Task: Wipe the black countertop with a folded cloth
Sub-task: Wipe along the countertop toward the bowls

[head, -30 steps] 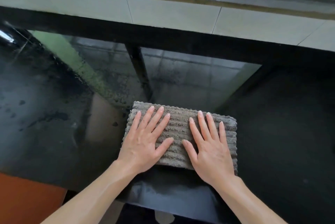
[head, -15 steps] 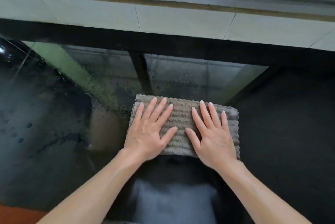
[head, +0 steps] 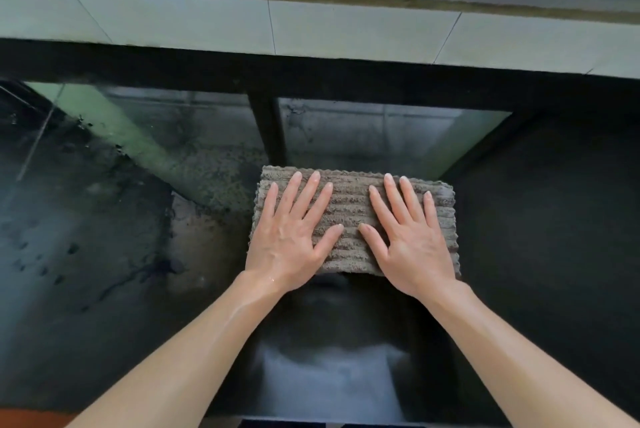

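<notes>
A view looking down at a person's two bare arms reaching forward over a black countertop. At the far left the glossy surface shows scattered water droplets and wet streaks, and it mirrors a pale green beam and a window frame, which suggests that this part is damp. Toward the middle, the left hand lies palm down on the left half of a folded grey ribbed cloth, fingers spread wide and flat rather than gripping, likely to press the cloth evenly onto the surface. The cloth lies flat on the countertop, about midway between the near edge and the back wall. The right hand rests the same way on the right half, fingers splayed, thumbs of both hands nearly meeting at the centre. Using two flat palms probably keeps the fold from opening while it slides. To the right the countertop looks dull and dark. Pale wall tiles run behind.
</notes>
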